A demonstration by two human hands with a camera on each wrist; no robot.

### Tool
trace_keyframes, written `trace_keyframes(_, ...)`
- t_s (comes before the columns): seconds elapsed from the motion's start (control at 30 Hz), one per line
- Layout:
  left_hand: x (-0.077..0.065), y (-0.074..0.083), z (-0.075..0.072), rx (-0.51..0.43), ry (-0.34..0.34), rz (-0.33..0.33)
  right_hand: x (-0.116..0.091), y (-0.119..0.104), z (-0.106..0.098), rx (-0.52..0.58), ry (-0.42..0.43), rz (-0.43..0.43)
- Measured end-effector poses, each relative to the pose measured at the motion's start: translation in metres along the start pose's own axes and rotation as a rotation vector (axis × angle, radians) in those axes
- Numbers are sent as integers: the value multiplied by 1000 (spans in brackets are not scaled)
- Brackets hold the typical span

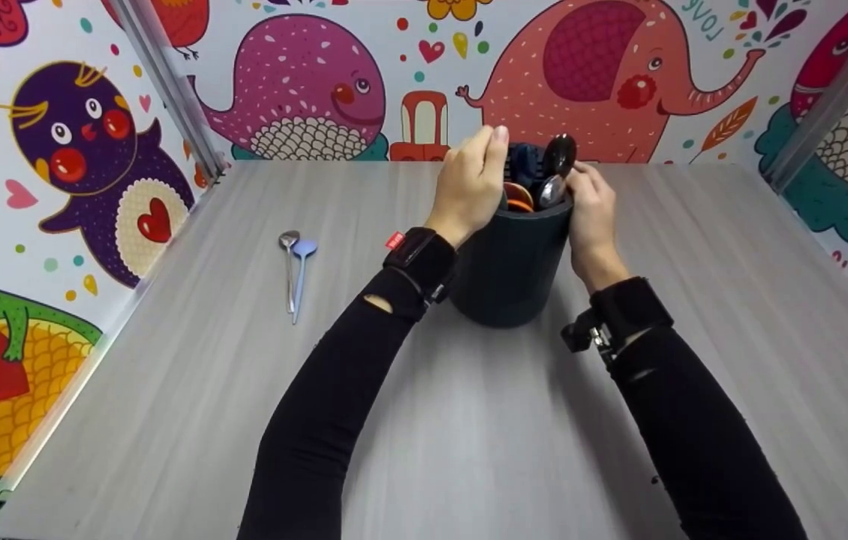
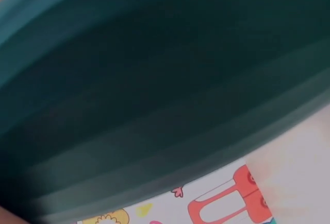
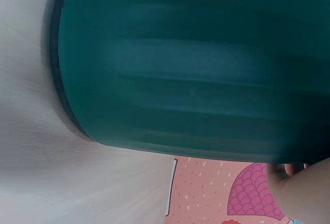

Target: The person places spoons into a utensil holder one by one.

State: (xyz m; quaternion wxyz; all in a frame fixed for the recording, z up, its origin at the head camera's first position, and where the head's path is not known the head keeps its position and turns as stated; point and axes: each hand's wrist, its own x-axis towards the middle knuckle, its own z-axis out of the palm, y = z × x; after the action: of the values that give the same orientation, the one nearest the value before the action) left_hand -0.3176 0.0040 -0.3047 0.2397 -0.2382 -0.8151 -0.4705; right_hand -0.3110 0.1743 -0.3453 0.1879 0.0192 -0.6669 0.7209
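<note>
A dark green utensil holder (image 1: pixel 510 270) stands upright on the table, its smooth wall filling much of both wrist views. My left hand (image 1: pixel 471 180) grips its rim from the left, and my right hand (image 1: pixel 593 217) holds the rim on the opposite side. Out of the top rise a black spoon (image 1: pixel 560 154) and a shiny metal spoon (image 1: pixel 550 191). Orange-edged pieces (image 1: pixel 518 199) and a dark blue utensil (image 1: pixel 526 161) sit beside them. The lower parts of these utensils are hidden inside. Part of the right hand (image 3: pixel 304 188) shows against the wall in the right wrist view.
Left of the holder, a metal spoon (image 1: pixel 289 244) and a light blue spoon (image 1: pixel 305 251) lie close together on the grey table (image 1: pixel 191 390). Panels printed with cartoon animals (image 1: pixel 304 90) enclose the back and sides, with metal posts (image 1: pixel 169 82) at the rear corners.
</note>
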Motion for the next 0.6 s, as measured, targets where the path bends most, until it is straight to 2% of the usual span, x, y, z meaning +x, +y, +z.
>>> trace_keyframes(0.13,-3,-2,0,82,3,23,1,0,2,22,10,6)
trace_keyframes(0.37,-8,-5,1,201,-17,87,0,-1,1,-11,6,-4)
trace_keyframes(0.6,-13,-8,2,216,2,115,-1,-1,0,-13,-6,6)
